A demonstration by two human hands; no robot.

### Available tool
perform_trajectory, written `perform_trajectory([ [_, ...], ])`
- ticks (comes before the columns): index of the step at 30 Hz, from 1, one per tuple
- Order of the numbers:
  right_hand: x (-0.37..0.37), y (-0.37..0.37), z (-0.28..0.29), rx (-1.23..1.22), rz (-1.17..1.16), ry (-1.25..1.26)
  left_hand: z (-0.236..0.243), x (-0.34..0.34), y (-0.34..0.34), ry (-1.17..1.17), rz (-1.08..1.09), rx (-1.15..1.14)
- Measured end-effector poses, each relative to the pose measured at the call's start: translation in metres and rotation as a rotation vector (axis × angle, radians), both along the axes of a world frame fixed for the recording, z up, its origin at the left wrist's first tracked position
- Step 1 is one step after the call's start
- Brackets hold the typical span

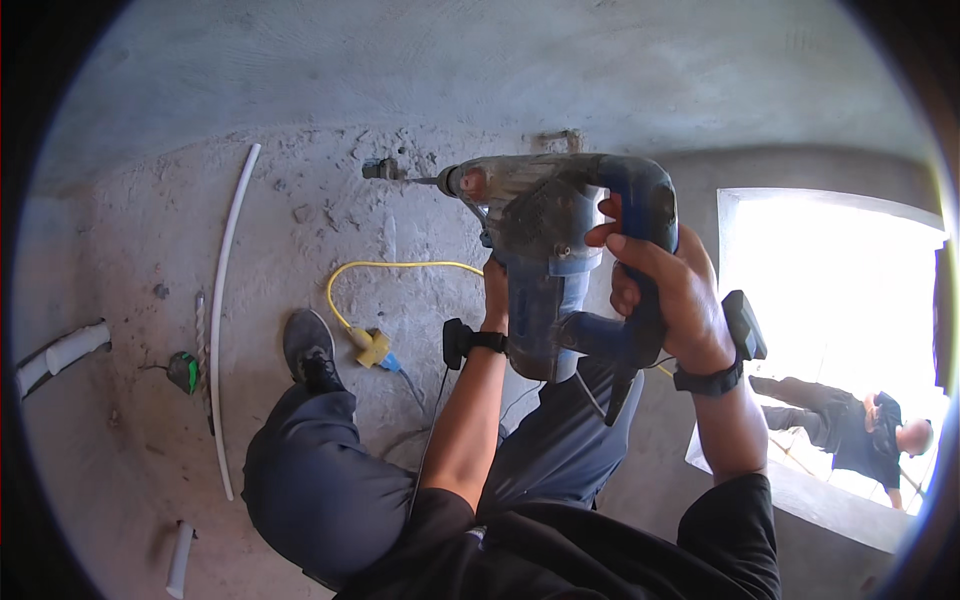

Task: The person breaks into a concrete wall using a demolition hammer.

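Note:
A dusty blue and grey rotary hammer (535, 230) is held sideways across the middle of my view, its bit (425, 181) pointing left at a small metal fitting (380, 169) in the rough concrete. Whether the tip touches it I cannot tell. My right hand (668, 285) is closed around the rear handle (650, 205), fingers curled near the trigger. My left hand (495, 285) reaches up behind the tool's body to the area of the front grip; most of its fingers are hidden by the machine.
A white pipe (236, 240), a long spiral drill bit (201, 330) and a green-and-black tape measure (183, 372) lie left. A yellow cord (400, 264) runs to a plug connection (372, 348) near my shoe (308, 345). Right, another person (860, 425) is beyond a bright opening (800, 280).

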State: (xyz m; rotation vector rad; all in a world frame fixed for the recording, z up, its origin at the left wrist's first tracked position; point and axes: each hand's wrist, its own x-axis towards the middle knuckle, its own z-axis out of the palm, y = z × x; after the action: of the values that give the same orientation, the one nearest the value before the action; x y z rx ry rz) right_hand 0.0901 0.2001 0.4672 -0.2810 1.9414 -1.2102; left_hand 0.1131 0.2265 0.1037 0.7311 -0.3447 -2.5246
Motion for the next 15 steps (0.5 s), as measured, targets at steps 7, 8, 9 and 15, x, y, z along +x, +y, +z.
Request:
perform_trajectory([
  [7, -0.042, -0.054, 0.014, 0.130, 0.172, 0.042, 0.025, -0.048, -0.013, -0.025, 0.168, -0.073],
  [8, -0.050, -0.063, 0.019, 0.157, 0.191, 0.072, 0.032, -0.056, -0.014, -0.200, 0.206, -0.345],
  [9, -0.057, -0.072, 0.022, 0.183, 0.209, 0.102, 0.038, -0.063, -0.018, -0.375, 0.242, -0.617],
  [15, -0.071, -0.115, 0.016, 0.290, 0.248, 0.100, 0.057, -0.082, -0.037, -0.369, 0.375, -0.455],
])
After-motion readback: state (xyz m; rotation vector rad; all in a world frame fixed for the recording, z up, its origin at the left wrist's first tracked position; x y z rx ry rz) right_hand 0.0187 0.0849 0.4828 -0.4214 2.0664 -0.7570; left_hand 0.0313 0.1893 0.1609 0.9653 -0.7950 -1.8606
